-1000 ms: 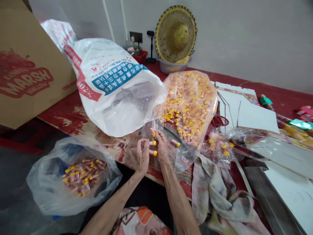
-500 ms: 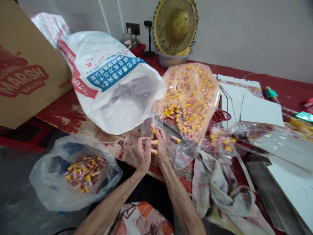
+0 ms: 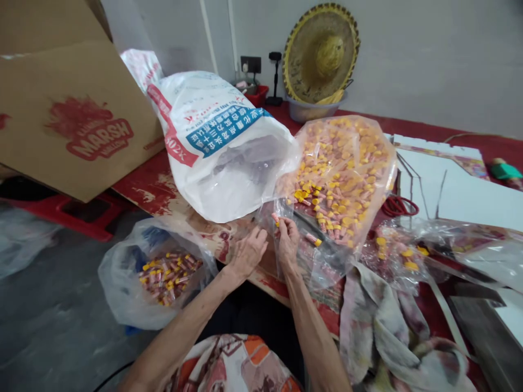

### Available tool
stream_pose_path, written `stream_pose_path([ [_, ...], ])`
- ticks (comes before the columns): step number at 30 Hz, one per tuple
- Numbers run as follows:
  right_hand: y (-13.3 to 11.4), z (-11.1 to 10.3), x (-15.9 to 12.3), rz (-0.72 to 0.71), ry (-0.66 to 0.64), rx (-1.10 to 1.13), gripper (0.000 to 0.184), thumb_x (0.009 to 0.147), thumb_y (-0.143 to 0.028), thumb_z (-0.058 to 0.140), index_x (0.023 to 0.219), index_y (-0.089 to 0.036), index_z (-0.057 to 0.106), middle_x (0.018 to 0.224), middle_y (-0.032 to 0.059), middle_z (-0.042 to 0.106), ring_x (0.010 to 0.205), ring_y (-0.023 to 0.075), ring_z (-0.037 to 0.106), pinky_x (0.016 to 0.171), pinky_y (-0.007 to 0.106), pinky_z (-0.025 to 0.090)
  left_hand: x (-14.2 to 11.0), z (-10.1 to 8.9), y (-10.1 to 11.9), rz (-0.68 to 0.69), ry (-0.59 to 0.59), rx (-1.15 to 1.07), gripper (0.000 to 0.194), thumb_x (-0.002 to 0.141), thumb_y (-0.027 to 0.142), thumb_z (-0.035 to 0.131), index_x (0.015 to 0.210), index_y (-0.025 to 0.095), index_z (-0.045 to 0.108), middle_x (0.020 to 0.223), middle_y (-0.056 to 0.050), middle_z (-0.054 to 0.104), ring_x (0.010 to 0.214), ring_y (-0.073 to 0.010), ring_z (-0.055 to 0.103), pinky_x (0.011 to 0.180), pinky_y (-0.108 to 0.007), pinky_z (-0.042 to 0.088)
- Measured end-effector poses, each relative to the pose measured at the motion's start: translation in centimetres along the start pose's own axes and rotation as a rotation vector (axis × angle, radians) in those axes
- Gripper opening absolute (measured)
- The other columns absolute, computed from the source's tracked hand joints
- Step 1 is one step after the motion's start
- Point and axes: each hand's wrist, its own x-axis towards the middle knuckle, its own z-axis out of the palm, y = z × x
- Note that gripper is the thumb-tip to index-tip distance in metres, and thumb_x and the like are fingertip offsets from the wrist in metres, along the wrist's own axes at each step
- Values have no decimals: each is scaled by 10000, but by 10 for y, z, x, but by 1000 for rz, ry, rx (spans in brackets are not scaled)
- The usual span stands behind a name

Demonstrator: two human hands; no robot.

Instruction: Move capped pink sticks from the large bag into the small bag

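My left hand (image 3: pixel 250 251) and my right hand (image 3: pixel 288 239) meet at the front edge of a red table (image 3: pixel 155 182). The right hand's fingers are closed on small pink tubes with yellow caps (image 3: pixel 277 219) inside a little clear plastic bag (image 3: pixel 310 261). My left hand is curled with its fingertips pinched close beside the right; what it holds is hidden. Just beyond lies a big clear bag (image 3: pixel 343 169) full of the same yellow-capped tubes, its mouth facing my hands.
A large white printed sack (image 3: pixel 220 141) lies left of the big bag. A cardboard box (image 3: pixel 73 109) stands far left. On the floor sits another plastic bag of tubes (image 3: pixel 163 275). A crumpled cloth (image 3: pixel 388 321), white sheets (image 3: pixel 445 190) and a straw hat (image 3: pixel 322 51) are around.
The view has shifted left. The tubes that showed between my two hands are now mostly hidden; my left hand has drawn slightly away from the right.
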Motion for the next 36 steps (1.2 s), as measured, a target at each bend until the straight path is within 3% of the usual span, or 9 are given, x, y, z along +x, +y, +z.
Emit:
stream_pose_path([
  [4,-4,0,-1,-43,50,-19,438,800,-663,704,859,-236,627,654,-73,498,634,142,441,639,287,359,4,1,9,15,6,128,77,974,180,656,1019,234,624,1056,-46,652,794,-191,658,668,-281,447],
  [11,-4,-2,-2,-10,41,-45,492,709,-677,748,856,-223,629,617,-84,498,589,129,434,599,281,343,1,-2,13,31,-8,-11,132,953,202,718,981,227,592,1065,-36,628,785,-185,651,616,-292,445],
  [16,1,-4,0,-23,-2,-77,493,712,-679,750,872,-231,620,623,-82,501,584,134,459,589,282,342,-5,0,6,12,204,-89,71,995,240,662,997,234,591,1010,-27,622,861,-199,652,726,-315,504],
  [20,0,-4,-3,-4,15,-80,487,687,-681,746,878,-249,627,621,-75,502,569,143,440,559,284,307,-9,10,-4,37,130,-93,124,945,197,719,976,226,602,991,-24,647,857,-201,654,746,-319,505],
  [23,-4,-4,-9,18,-18,-122,451,714,-657,739,900,-258,642,638,-72,517,589,152,448,570,285,313,-11,2,-13,-9,132,-224,125,916,174,718,946,227,609,972,-14,662,846,-189,657,747,-303,504],
  [27,-9,-2,-14,-1,-6,-189,423,737,-638,722,891,-250,659,646,-62,530,612,159,461,584,292,327,-29,-33,-40,-161,394,-341,30,941,211,627,925,235,620,919,-22,657,849,-187,657,803,-301,529],
  [30,-11,0,-15,-18,18,-175,423,725,-633,717,885,-246,660,635,-62,510,601,158,446,577,299,320,-59,-63,-77,-349,571,-198,64,953,230,561,914,233,612,922,-37,647,842,-200,647,809,-310,527],
  [33,-12,2,-15,3,17,-138,411,704,-618,730,879,-254,654,631,-63,500,601,161,435,573,304,321,-91,-82,-115,-534,589,40,104,938,199,537,862,231,599,939,-66,622,837,-236,625,821,-356,527],
  [36,-12,1,-16,43,12,-102,387,702,-592,747,892,-267,658,644,-63,509,605,163,432,571,299,316,-102,-83,-128,-550,611,108,127,968,213,529,893,235,628,987,-102,616,919,-282,624,892,-420,540],
])
